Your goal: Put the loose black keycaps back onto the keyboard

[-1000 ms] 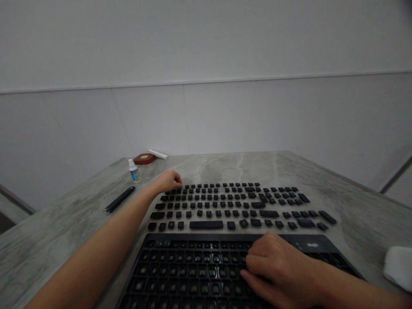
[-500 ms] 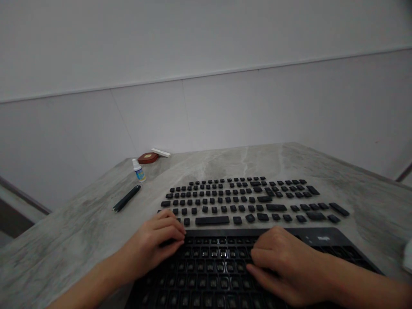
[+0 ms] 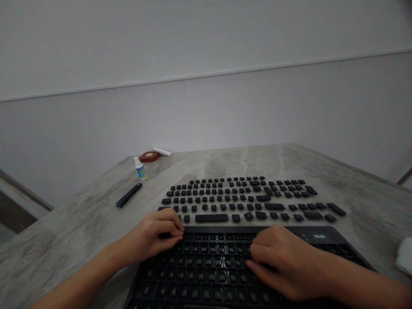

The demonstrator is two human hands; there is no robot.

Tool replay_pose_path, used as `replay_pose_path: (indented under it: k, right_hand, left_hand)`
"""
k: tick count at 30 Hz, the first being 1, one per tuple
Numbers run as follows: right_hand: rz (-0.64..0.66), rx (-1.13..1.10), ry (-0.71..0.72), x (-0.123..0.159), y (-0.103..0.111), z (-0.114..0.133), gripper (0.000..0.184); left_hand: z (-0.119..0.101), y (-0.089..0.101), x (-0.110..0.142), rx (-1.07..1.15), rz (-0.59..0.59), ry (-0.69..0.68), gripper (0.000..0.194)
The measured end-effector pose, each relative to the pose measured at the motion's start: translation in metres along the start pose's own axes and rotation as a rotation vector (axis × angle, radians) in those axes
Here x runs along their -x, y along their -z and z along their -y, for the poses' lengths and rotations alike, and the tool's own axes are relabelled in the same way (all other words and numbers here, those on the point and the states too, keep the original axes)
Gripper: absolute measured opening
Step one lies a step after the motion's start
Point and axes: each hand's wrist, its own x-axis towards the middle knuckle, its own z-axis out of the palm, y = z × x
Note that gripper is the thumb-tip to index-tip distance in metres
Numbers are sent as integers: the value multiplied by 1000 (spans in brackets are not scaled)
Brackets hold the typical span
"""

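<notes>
The black keyboard base lies at six o'clock on the grey marbled table, its square sockets open and glinting. Loose black keycaps sit in rows towards twelve. Over there, the left hand pinches at the base's ten o'clock edge; the right curls loosely at two. I can't tell what either grips.

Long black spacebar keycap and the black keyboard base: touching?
Apart. Head view: grey tabletop shows between the long black keycap and the black keyboard base.
</notes>
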Motion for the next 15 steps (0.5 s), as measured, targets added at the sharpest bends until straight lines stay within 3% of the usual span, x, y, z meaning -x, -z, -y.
replay_pose_path:
  k: [15]
  right_hand:
    - [33,-39,-3,1,-1,-2,29]
  left_hand:
    - [5,-3,1,56,-50,-1,12]
